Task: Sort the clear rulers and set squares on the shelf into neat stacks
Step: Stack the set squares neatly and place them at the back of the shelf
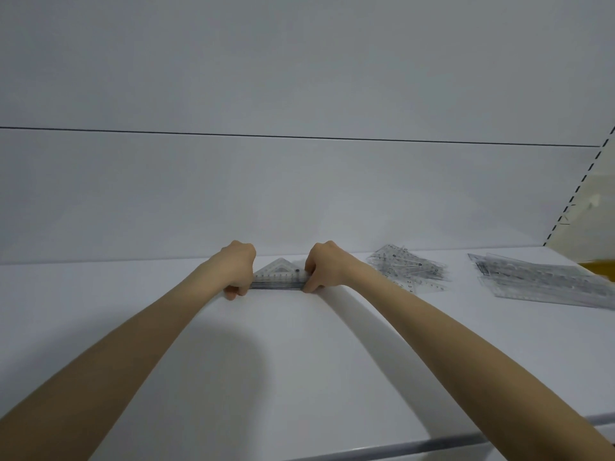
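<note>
Digits 2, 3 and 4 are legible on the near end of a clear ruler (410,288) in the loose pile (411,266). Scale markings on the set square stack (279,277) and the right-hand ruler pile (545,281) are too blurred to read.

The shelf (299,361) lay open across its near part and left side. Mid-shelf a stack of set squares (280,277), and to the right a loose heap (409,269) of them and a pile of rulers (539,281), stood in the way; the back wall (299,194) closed the rear.
</note>
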### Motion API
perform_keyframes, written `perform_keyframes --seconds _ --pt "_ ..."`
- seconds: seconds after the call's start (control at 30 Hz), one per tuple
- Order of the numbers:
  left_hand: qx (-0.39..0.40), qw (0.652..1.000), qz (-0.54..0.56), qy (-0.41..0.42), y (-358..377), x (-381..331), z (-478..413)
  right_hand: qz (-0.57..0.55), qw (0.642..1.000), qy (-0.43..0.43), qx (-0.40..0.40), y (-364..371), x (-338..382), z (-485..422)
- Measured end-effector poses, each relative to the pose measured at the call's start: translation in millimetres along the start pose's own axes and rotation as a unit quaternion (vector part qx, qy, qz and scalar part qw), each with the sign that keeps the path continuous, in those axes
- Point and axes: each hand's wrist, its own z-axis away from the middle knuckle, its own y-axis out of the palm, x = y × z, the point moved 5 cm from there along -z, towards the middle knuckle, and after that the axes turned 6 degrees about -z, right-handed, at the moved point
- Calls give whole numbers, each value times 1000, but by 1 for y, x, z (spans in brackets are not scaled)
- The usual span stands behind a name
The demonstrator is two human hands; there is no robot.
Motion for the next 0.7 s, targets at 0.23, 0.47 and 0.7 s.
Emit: perform_keyframes --seconds 0.23,0.47,0.7 --pt "-10 1000 -25 4 3 -5 -4 18 1000 -2 4 1 2 0" --pt "-27 998 -49 17 4 -9 -8 25 1000 -5 -2 1 0 -3" --pt "8 1000 -14 26 -1 -1 -5 7 1000 1 15 -1 -6 -1"
